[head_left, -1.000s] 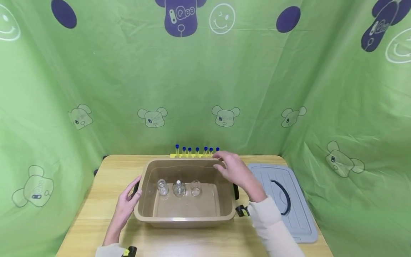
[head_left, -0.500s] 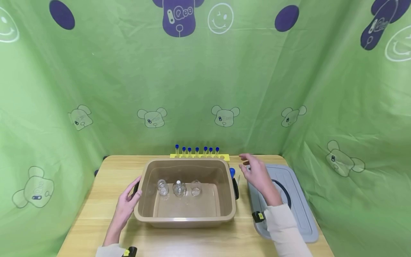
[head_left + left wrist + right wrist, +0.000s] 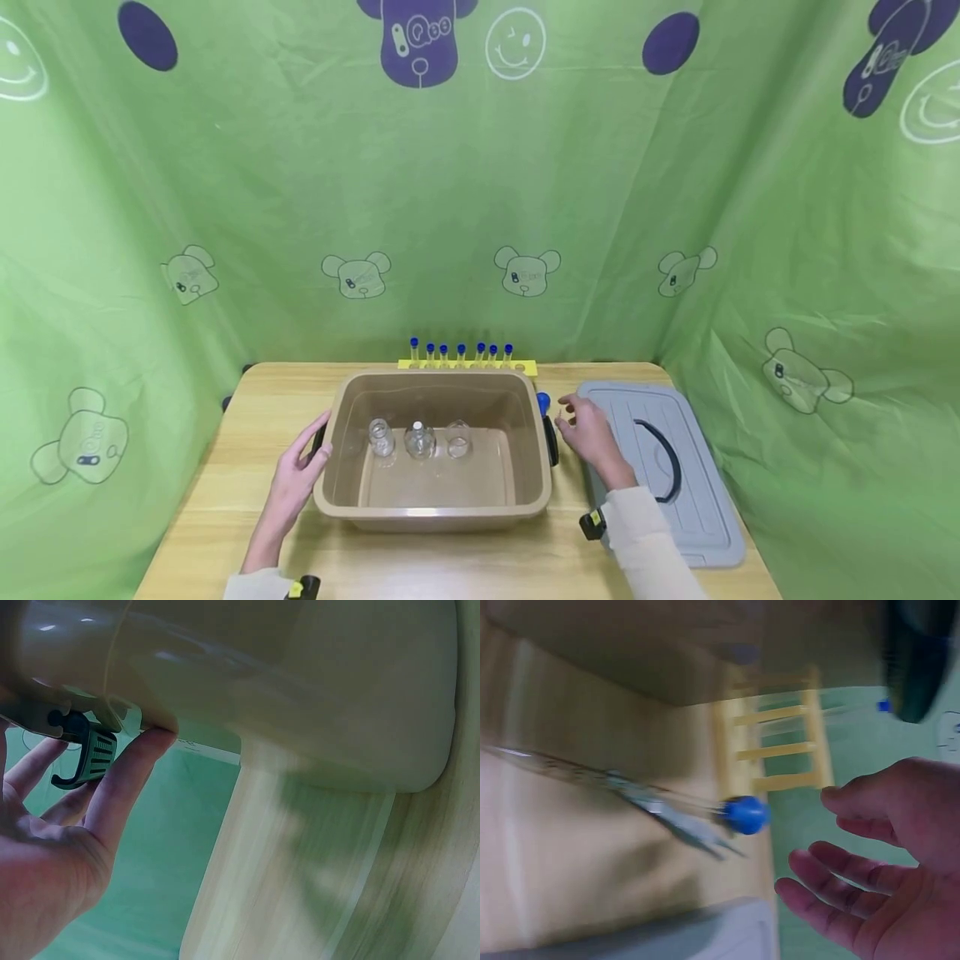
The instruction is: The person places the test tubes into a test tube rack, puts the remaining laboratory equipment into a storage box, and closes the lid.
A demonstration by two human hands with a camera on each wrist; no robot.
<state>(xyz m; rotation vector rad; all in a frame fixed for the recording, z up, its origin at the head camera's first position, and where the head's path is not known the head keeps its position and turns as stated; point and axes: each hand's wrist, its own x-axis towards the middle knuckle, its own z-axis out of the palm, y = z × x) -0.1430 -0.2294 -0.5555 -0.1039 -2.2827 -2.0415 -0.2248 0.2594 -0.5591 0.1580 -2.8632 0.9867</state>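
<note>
A brown plastic bin (image 3: 431, 512) stands on the table, with three pieces of clear glassware inside: a small bottle (image 3: 381, 440), a round flask (image 3: 420, 442) with a white top, and a beaker (image 3: 458, 442). At the bin's left side rests my left hand (image 3: 295, 471), its fingers extended around the black handle (image 3: 94, 754) and a fingertip against the wall. My right hand (image 3: 592, 433) hovers right of the bin with loosely bent fingers, holding nothing. Beneath it lie a dropper with a blue bulb (image 3: 746, 815) and a blurred, slim grey metal tool (image 3: 667, 814) with a split tip.
Behind the bin stands a yellow rack (image 3: 528, 367) with several blue-capped tubes (image 3: 461, 354). A grey lid (image 3: 701, 483) with a black handle (image 3: 670, 458) lies at the right of the wooden table (image 3: 450, 567). Green curtains (image 3: 450, 192) enclose the back and sides.
My right hand has moved from over the bin's back right corner out to the right, then down and slightly back toward the dropper. The left hand stays at the bin.
</note>
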